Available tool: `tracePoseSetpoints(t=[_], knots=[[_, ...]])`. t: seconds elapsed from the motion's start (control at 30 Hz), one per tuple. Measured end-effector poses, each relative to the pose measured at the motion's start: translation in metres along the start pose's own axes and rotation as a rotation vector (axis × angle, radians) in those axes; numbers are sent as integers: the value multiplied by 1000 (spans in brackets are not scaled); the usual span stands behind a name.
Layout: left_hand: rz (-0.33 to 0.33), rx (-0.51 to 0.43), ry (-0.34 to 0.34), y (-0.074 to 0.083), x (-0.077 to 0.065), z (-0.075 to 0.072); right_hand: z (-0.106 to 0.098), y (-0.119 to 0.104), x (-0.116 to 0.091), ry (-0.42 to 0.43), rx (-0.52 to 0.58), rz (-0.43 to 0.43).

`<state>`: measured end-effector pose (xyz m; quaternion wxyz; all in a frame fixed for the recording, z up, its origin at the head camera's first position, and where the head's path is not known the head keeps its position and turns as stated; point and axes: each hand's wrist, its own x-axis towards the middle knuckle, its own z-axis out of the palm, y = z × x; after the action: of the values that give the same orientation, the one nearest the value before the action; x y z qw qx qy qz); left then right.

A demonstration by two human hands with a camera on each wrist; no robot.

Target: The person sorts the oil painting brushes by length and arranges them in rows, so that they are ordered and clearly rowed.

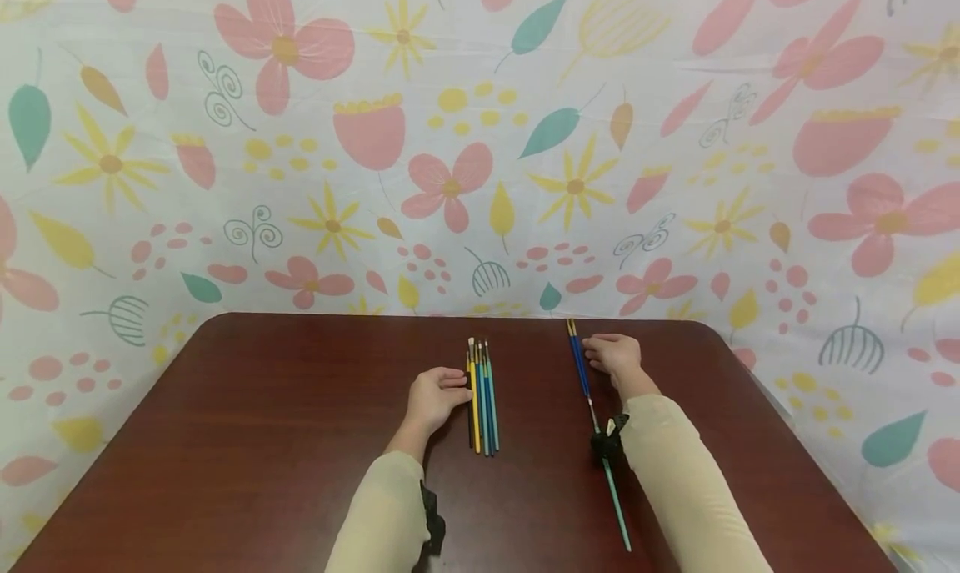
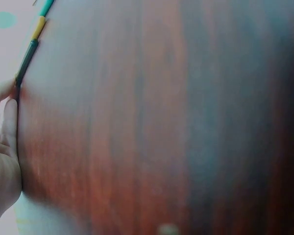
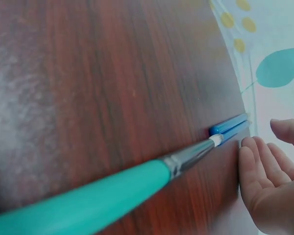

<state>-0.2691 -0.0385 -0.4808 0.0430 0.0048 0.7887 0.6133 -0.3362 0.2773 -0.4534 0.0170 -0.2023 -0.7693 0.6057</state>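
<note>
A row of paintbrushes (image 1: 492,414) lies side by side near the table's middle, bristles pointing away, with black, yellow, blue and teal handles. My left hand (image 1: 438,398) is at the row's left side, its fingertips right at the black brush (image 1: 471,431). In the left wrist view, straight fingers lie along that edge. Farther right, two blue paintbrushes (image 1: 578,363) lie near the back edge. A teal paintbrush (image 3: 112,193) lies in line with them, its pale tip at their near ends. My right hand (image 1: 617,358) rests just right of the blue brushes, fingers loosely extended and holding nothing.
The dark brown table (image 1: 262,439) has a rounded back edge, close against a white flower-patterned cloth (image 1: 465,248). A black wrist strap (image 1: 609,441) overlaps the teal brush's middle in the head view. Another black strap (image 1: 432,519) is on the left sleeve.
</note>
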Motion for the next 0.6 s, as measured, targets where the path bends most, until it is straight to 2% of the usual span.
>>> tracePoseSetpoints(t=[0.2, 0.6], knots=[[-2, 20, 12, -1, 0, 0, -2, -1, -6, -48, 27, 2], [9, 26, 14, 0, -1, 1, -7, -1, -22, -76, 91, -22]])
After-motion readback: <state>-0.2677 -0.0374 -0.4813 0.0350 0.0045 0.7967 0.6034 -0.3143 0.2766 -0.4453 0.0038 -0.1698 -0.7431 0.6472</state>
